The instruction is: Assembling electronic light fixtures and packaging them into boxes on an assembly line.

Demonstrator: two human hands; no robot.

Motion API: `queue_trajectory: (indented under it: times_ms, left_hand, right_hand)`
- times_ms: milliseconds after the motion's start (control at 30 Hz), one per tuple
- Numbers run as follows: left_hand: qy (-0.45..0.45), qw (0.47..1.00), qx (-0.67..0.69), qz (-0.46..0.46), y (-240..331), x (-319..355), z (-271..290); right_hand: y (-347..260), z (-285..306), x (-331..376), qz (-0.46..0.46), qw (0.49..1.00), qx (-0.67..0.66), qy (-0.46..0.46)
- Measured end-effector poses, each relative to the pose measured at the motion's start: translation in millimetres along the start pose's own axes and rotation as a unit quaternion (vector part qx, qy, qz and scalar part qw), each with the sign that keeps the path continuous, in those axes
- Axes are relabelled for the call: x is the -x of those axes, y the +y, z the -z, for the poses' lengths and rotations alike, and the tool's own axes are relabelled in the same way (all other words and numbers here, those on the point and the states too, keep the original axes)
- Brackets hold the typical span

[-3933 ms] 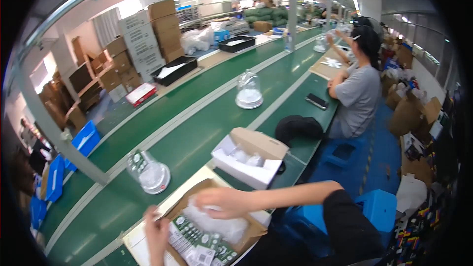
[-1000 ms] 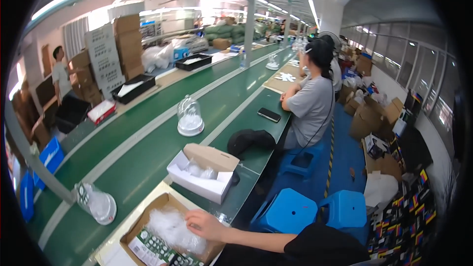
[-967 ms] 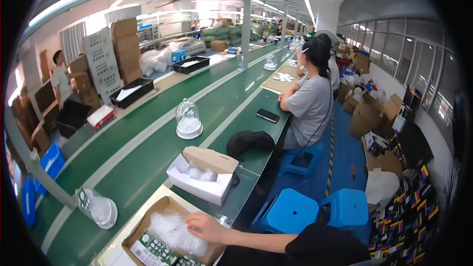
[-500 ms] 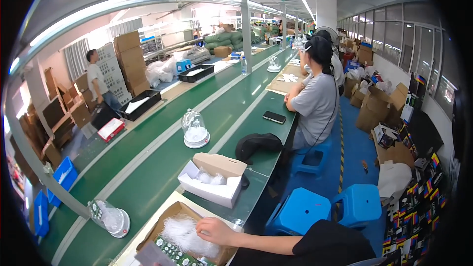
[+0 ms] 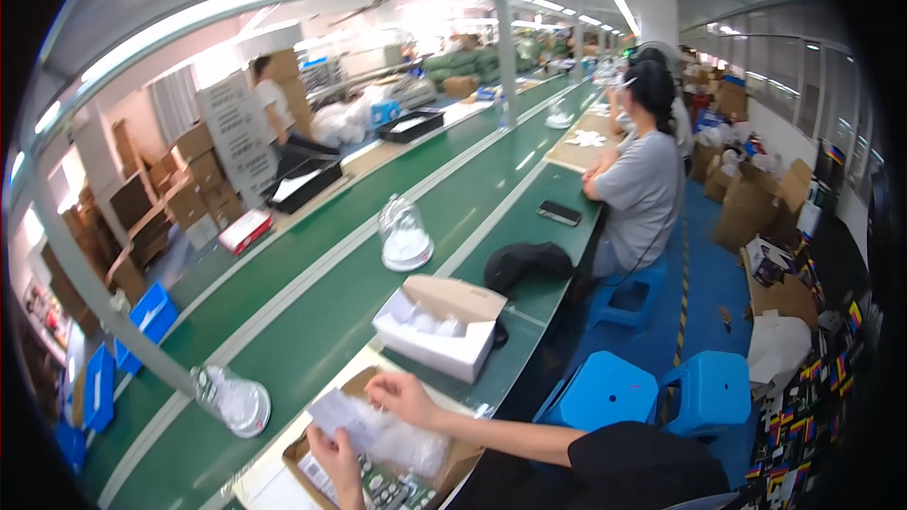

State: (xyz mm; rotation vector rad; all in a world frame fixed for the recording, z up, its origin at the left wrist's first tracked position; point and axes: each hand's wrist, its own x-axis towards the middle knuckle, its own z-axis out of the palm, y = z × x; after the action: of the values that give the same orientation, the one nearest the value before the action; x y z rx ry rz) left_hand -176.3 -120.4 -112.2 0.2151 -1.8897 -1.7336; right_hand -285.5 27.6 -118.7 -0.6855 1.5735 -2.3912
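1. Green desk (image 5: 326, 345), long.
2. Brown box (image 5: 461, 461), open, with fluffy clear stuff (image 5: 416, 446) inside.
3. White box (image 5: 430, 355), just past the brown box.
4. Right hand (image 5: 406, 399), over the brown box, with curled grip; can't tell if holding anything.
5. Left hand (image 5: 337, 456), with pinched grip.
6. Thin pale sheet (image 5: 333, 414), in the left grip, beside the right hand.

left hand (image 5: 333, 456): upright, pinched shut, palm side hard to read | left forearm (image 5: 350, 493): steep, from lower edge | right hand (image 5: 404, 399): beyond and right of left, apart, fingers (image 5: 380, 386) bent, closure unclear | right forearm (image 5: 510, 438): bare, nearly level, slanting leftward | right upper arm (image 5: 642, 472): black-sleeved
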Motion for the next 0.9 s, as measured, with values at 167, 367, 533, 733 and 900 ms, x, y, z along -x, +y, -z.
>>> queue_trajectory:
  times_ms: [167, 367, 533, 733, 900]
  left_hand:
    - [0.014, 1.0, -0.005, 0.028, 3.2, 0.6, 3.2]
    - [-0.02, 0.998, -0.006, 0.053, -12.3, 6.5, 9.4]
    - [-0.003, 0.997, 0.038, 0.065, 0.1, 3.2, 7.4]
    - [-0.01, 0.995, 0.029, 0.099, -14.7, 0.5, 19.4]
    - [0.002, 0.981, 0.144, 0.127, -2.6, 2.0, 15.1]
  right_hand:
    - [13.5, -8.3, -7.9, 0.017, 0.989, 0.058, -0.133]
    - [-8.7, -11.1, 13.9, 0.119, 0.96, 0.2, -0.155]
    - [-26.9, -16.9, 21.3, 0.241, 0.92, 0.265, -0.162]
    - [-22.7, -24.5, 23.5, 0.292, 0.896, 0.251, -0.221]
    - [-8.5, -10.9, 19.7, 0.217, 0.927, 0.278, -0.129]
